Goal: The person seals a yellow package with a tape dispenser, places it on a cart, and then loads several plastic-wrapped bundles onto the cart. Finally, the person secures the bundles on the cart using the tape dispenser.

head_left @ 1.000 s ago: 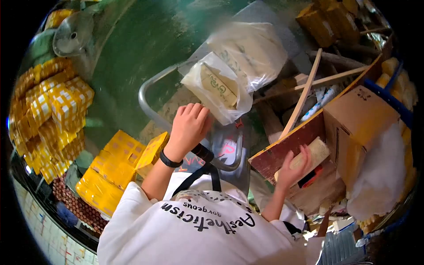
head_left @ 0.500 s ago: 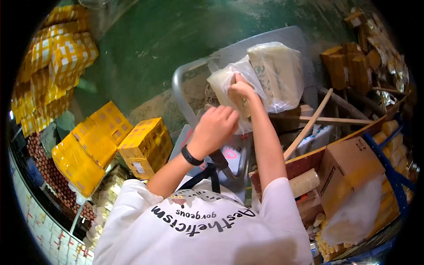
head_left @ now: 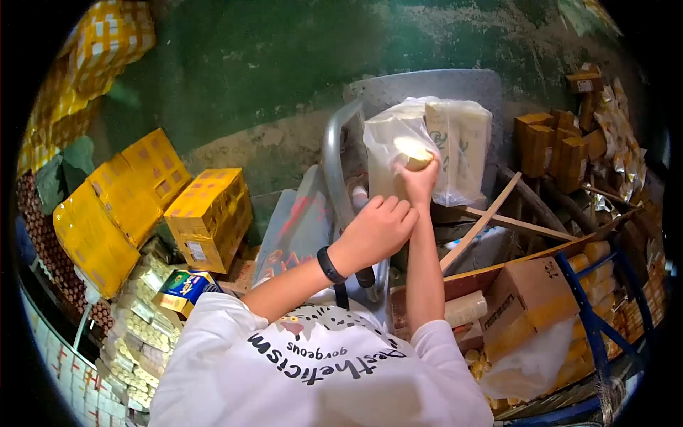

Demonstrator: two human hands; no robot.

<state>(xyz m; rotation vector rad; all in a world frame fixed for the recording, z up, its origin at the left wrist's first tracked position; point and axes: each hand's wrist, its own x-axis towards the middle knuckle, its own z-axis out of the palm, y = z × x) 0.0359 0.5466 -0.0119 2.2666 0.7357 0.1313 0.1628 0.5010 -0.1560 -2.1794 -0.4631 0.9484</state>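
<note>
A short pale cylinder (head_left: 414, 151) with a bright round end is gripped in my right hand (head_left: 418, 181), just in front of an open clear plastic bag (head_left: 388, 146). A second wrapped plastic bag (head_left: 462, 146) with green print stands to the right of that one. Both rest on a grey metal trolley platform (head_left: 441, 82) beside its curved handle (head_left: 333, 156). My left hand (head_left: 377, 229), with a black band on the wrist, is closed near my right forearm. Its palm is hidden, so what it may hold does not show.
Yellow-taped cartons (head_left: 210, 213) stand to the left, near a blue box (head_left: 186, 290) and bagged pale pieces (head_left: 135, 356). At right, crossed wooden sticks (head_left: 491, 220) lie above a wooden bin with a cardboard box (head_left: 530, 299). A blue metal frame (head_left: 594, 320) edges the bin.
My right hand has drawn back from the bag's mouth, and the pale cylinder now shows in it. My left hand has shifted right, toward my right forearm. The whole view has shifted too.
</note>
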